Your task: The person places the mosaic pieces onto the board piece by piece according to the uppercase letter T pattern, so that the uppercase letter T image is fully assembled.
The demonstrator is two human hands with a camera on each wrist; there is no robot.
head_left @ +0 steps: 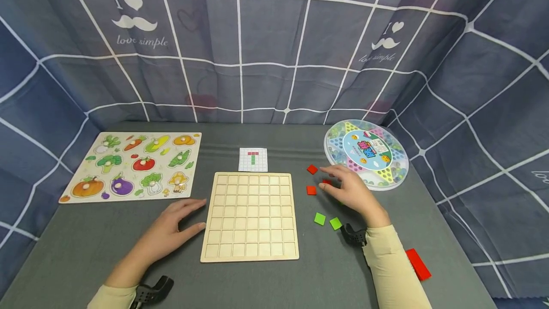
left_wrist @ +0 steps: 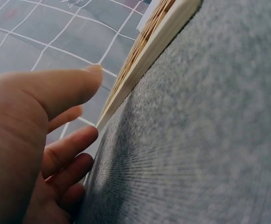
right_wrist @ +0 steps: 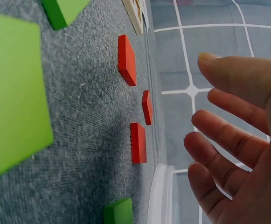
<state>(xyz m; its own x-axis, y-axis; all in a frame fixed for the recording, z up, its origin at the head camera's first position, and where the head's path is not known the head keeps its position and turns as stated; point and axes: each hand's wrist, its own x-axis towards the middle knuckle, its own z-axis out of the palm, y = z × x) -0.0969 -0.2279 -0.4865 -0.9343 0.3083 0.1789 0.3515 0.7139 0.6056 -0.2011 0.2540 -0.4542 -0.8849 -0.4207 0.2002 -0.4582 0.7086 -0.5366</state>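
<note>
Left grip (head_left: 173,225) is loose and empty by the board (head_left: 249,218), lower centre, right grip (head_left: 349,190) likewise over red tiles (head_left: 311,190), mid-right.

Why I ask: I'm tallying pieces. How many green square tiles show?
3: first tile nearest the pale wooden grid board, second tile by the black wristband, third tile below the right hand; more may hide.

Left hand (head_left: 168,231), right hand (head_left: 354,195) bare; pale yellow sleeves (head_left: 393,271); black curved mount (head_left: 155,291) at each wrist.
</note>
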